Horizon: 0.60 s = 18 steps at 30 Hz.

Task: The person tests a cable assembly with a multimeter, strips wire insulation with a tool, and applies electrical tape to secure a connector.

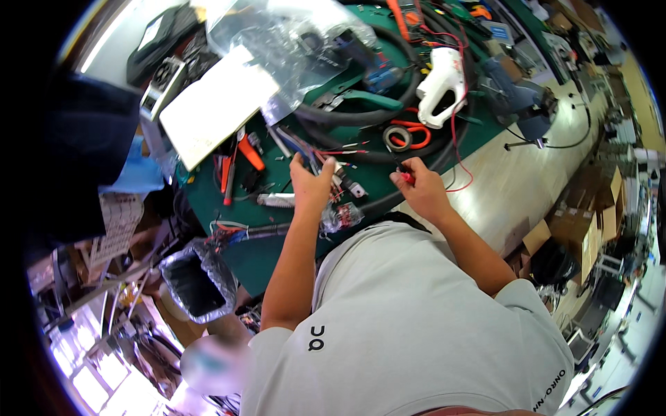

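My left hand (312,186) is curled around a bundle of coloured wires (305,147), thumb and forefinger on either side; its other fingers are hidden. Thin wire ends with red and white sleeves (350,148) fan out beyond it. In my right hand (427,191) is a red test probe (407,177), pinched with its dark tip pointing away from me. A red lead (454,132) runs from the orange multimeter (408,17) toward that hand. Just below and between the hands lies a connector wrapped in clear plastic (341,217), beside a thick black cable (381,203).
Around the green-topped table lie a white heat gun (442,87), orange-handled scissors (418,133), a tape roll (397,138), green-handled pliers (371,99), a blue cordless drill (380,73) and orange-handled cutters (250,151). White paper (218,104) covers the far left. A lined bin (222,277) stands below the edge.
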### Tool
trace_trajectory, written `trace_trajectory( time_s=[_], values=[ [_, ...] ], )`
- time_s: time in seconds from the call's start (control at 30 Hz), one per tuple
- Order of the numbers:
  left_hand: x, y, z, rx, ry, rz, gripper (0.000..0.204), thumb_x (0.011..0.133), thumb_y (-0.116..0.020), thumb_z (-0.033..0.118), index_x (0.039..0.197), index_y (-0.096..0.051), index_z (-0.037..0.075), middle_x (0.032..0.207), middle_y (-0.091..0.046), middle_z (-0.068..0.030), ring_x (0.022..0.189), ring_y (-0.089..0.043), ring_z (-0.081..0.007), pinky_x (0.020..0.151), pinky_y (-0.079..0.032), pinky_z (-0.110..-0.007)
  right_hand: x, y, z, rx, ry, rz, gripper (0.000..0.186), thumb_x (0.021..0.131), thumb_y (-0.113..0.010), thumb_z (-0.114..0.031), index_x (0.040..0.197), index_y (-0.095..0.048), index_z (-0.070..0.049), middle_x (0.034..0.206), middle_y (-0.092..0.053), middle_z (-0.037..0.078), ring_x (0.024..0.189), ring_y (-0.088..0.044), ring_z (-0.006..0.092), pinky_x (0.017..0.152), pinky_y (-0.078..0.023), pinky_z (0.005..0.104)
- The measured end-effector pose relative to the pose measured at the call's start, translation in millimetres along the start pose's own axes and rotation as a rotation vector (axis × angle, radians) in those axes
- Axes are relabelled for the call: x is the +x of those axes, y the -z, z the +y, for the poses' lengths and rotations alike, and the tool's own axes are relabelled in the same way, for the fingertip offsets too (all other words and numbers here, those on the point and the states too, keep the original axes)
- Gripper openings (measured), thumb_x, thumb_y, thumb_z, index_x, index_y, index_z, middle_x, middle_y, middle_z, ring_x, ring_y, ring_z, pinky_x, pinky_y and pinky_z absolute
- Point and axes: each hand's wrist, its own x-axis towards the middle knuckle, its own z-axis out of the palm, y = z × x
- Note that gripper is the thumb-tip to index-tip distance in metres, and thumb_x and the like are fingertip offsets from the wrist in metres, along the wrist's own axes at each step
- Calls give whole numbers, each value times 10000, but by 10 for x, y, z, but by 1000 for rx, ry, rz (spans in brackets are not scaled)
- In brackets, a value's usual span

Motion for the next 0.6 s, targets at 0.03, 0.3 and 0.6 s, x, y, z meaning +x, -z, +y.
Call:
trace_trajectory(
  time_s=[0.03, 0.3, 0.6],
  values=[
    [35, -6, -111, 16, -29, -12, 750, 842, -702, 287, 1386, -354, -96, 1338, -447, -298, 1264, -452, -386, 1070, -364, -424, -3, 11, -20, -3, -6, 30, 314, 924, -641, -286, 1075, -583, -17, 813, -673, 189, 791, -666, 370, 691, -506, 417],
    [-101, 196, -48, 202, -161, -65, 527, 902, -566, 126, 1364, -411, -74, 1308, -515, -262, 1222, -523, -354, 1035, -410, -408, 436, 368, 495, 223, -199, 456, 239, 956, -577, -229, 1066, -662, -34, 694, -669, 115, 634, -651, 273, 627, -499, 376],
    [-562, 263, -241, 470, -490, -15, 525, 923, -601, 236, 1324, -464, -74, 1317, -516, -268, 1216, -489, -415, 1039, -366, -460, 1023, 752, 881, -165, -226, 760, 325, 889, -623, -282, 1024, -661, 11, 848, -702, 196, 844, -678, 380, 751, -523, 447]
  ],
)
